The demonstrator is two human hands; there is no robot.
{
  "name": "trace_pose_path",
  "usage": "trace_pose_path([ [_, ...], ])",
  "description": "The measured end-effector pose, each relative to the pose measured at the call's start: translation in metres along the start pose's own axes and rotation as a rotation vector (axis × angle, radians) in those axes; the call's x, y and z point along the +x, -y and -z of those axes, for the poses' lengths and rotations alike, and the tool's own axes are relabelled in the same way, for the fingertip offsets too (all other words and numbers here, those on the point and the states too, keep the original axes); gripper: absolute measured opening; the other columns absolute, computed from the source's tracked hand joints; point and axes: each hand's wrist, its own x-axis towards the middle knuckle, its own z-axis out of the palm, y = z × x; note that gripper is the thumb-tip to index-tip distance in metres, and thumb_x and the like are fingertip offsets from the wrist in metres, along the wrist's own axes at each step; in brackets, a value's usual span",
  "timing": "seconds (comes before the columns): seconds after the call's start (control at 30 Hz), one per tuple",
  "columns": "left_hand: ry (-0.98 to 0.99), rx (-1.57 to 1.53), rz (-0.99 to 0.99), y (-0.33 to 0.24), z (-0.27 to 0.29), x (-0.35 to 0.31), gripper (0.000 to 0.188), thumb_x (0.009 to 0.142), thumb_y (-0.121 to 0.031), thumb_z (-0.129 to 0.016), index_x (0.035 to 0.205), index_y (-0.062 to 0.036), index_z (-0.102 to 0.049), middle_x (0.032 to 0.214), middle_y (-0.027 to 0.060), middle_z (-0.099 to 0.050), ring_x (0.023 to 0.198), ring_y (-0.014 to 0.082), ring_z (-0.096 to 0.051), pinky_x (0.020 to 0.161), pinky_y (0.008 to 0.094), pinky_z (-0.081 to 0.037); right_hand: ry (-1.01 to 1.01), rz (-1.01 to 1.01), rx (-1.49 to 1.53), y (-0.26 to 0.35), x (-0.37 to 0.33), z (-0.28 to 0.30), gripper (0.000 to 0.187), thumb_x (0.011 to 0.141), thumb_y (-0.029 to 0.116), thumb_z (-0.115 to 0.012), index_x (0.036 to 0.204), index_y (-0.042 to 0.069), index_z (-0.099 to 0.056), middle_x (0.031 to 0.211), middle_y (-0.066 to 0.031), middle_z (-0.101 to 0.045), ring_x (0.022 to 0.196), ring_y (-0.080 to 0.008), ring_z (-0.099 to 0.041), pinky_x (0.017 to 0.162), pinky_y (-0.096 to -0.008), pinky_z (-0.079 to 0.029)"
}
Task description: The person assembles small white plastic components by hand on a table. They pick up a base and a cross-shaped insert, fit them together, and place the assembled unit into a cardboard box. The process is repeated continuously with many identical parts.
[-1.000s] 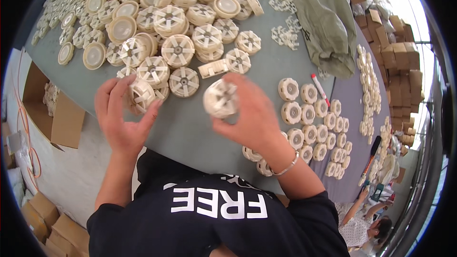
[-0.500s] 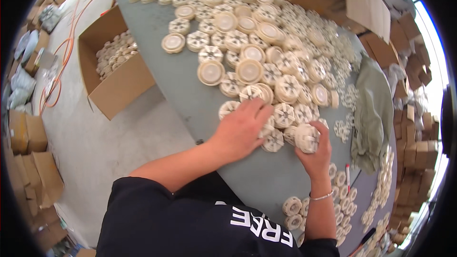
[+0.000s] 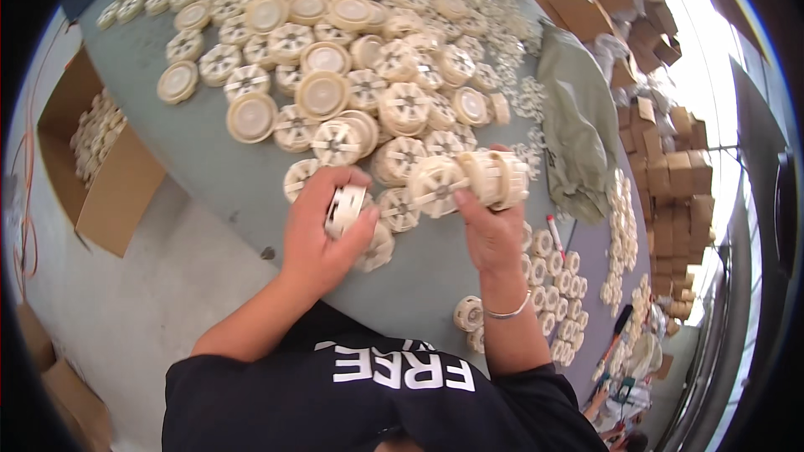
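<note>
My left hand [image 3: 314, 230] is closed around a round cream plastic part [image 3: 345, 208], held on edge between thumb and fingers. In my right hand [image 3: 494, 238] is a row of several similar round cream parts [image 3: 440, 187], gripped side by side, the nearest one showing its slotted, spoked face. Both hands are over the near part of the table, close to a large heap of these discs [image 3: 322, 94]. Some discs lie spoked side up, others show a smooth pale face. Another disc [image 3: 399, 209] lies between my hands.
A grey-green table [image 3: 226, 176] bears the heap. To the left stands an open cardboard box [image 3: 121, 192] holding more parts. Green cloth [image 3: 574, 125], a red marker [image 3: 554, 234] and rows of small cream rings [image 3: 563, 285] lie to the right. Stacked cartons [image 3: 670, 192] stand beyond.
The view has swung to the right. My left hand, earlier resting on discs in the heap, now holds one up. My right hand has turned, showing a row of parts in its grip.
</note>
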Motion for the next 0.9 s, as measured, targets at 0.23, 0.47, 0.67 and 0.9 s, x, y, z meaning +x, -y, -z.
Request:
trace_pose_path([
  [0.23,0.367,0.534,-0.483,0.009,0.001,-0.039,0.068,0.064,-0.037,-0.097,0.116,-0.0061,-0.066,0.115,0.012,-0.066,0.107,0.037,-0.065,0.093,0.0468,-0.054,-0.028,-0.107,0.081,-0.008,-0.026,0.008,0.079,0.086,-0.013,-0.078,0.153,0.009,-0.042,0.133,-0.0101,-0.067,0.123,-0.0186,-0.067,0.101,-0.0327,-0.057],
  [0.47,0.611,0.383,-0.398,0.015,0.02,-0.04,0.052,0.078,-0.028,-0.09,0.12,-0.0071,-0.065,0.12,0.012,-0.066,0.112,0.0338,-0.066,0.096,0.045,-0.056,0.001,-0.108,0.146,0.002,-0.041,0.007,0.081,0.086,-0.014,-0.077,0.155,0.006,-0.039,0.134,-0.0126,-0.067,0.13,-0.0254,-0.067,0.105,-0.0373,-0.058],
  [0.67,0.143,-1.215,0.604,0.0,0.048,-0.063,0.063,0.098,-0.043,-0.074,0.145,-0.0054,-0.056,0.134,0.0159,-0.067,0.122,0.034,-0.068,0.098,0.0535,-0.062,0.18,-0.189,0.095,0.001,-0.053,-0.024,0.087,0.081,-0.012,-0.081,0.156,0.005,-0.038,0.135,-0.0171,-0.067,0.13,-0.0281,-0.068,0.109,-0.042,-0.057],
  [0.9,-0.585,-1.153,0.304,0.07,0.212,-0.046,0.049,0.11,-0.044,-0.059,0.137,-0.0047,-0.063,0.133,0.0187,-0.07,0.121,0.0355,-0.071,0.096,0.0525,-0.066,0.35,-0.366,0.175,-0.011,-0.07,-0.074,0.087,0.078,-0.012,-0.081,0.151,0.006,-0.038,0.133,-0.0177,-0.068,0.128,-0.03,-0.069,0.11,-0.046,-0.058],
])
